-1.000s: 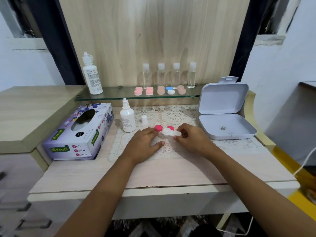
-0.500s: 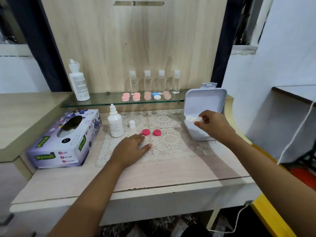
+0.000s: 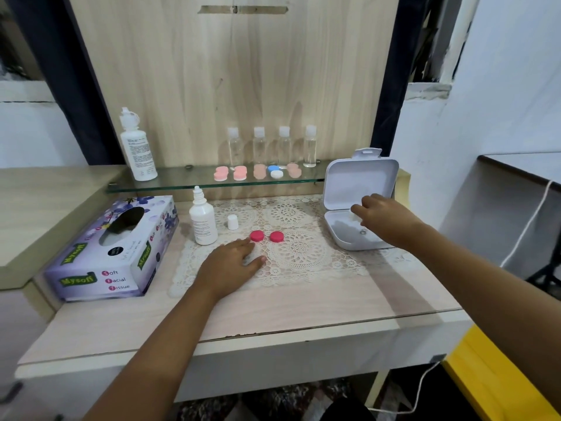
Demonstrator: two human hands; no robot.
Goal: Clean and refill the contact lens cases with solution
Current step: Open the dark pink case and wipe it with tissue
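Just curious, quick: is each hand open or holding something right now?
Left hand: open, flat on the lace mat.
Right hand: pinching the white lens case over the open box.

Soft, even indoor light fills the frame, leaving only faint shadows on the worktop (image 3: pixel 303 308). Wide-angle distortion bows the lines at the frame's edges. The right hand (image 3: pixel 385 221) looks slightly blurred.

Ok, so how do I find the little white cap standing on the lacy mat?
Find the white lace mat in the middle of the table. Near its back left edge stands a small white dropper bottle, and the little white cap stands just right of it. Its nearest neighbours, two round lids in front, are pink and flat, while it is white and upright.
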